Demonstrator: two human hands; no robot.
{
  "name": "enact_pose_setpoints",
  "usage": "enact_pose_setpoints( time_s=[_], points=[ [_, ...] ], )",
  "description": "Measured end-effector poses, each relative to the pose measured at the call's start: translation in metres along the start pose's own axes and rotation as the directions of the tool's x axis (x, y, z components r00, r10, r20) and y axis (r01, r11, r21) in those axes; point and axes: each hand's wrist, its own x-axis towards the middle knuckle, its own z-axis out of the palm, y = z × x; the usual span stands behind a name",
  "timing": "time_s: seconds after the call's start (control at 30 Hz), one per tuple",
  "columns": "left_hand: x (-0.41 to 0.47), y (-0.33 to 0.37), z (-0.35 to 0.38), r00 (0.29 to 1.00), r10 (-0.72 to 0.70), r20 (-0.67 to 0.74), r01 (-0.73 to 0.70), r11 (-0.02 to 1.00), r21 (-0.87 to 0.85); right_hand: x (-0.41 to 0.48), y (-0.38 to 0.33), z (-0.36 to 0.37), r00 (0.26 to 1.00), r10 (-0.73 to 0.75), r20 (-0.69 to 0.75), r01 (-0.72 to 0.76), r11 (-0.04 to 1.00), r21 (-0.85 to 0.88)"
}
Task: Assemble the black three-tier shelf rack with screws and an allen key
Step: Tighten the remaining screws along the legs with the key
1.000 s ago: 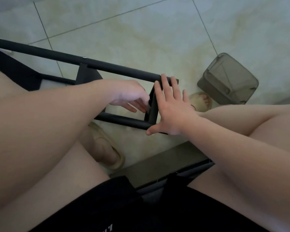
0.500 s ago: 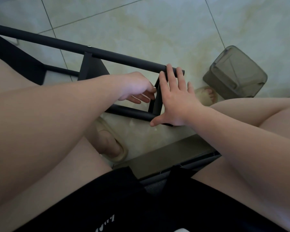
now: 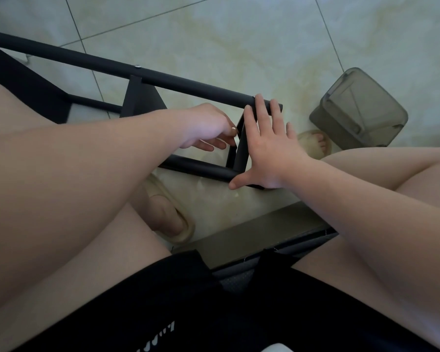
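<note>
Floor [image 3: 239, 34] beyond rack [image 3: 188, 85] open; bin [image 3: 361, 118] blocks right, seemingly

A pale tiled floor [image 3: 239, 41] is carrying the black rack frame [image 3: 188, 85], a grey bin [image 3: 361, 115] and two slippered feet [image 3: 173, 219].

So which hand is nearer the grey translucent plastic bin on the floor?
Right. The right hand lies flat on the rack's end, beside the grey translucent plastic bin; the left hand is farther, inside the frame.

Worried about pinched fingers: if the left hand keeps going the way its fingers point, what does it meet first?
Probably the rack's black end piece; the left hand points right, fingertips nearly there. Depth is unclear.
</note>
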Motion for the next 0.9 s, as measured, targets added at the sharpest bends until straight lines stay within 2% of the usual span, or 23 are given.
enact_pose_setpoints(
  time_s=[0.3,0.57,0.9],
  points=[
    [-0.003,0.003,0.000,1.000,-0.011,0.002,0.011,1.000,-0.017,0.000,0.000,0.000,1.000,0.001,-0.002,-0.001,1.000,-0.002],
    [-0.006,0.005,0.005,1.000,-0.009,0.010,0.008,0.997,0.081,0.001,0.000,-0.001,1.000,-0.002,0.002,0.002,1.000,0.006],
    [-0.004,0.006,0.010,0.999,-0.035,-0.005,0.035,0.999,-0.008,0.002,0.000,0.000,1.000,0.002,-0.001,-0.002,1.000,0.008]
  ],
)
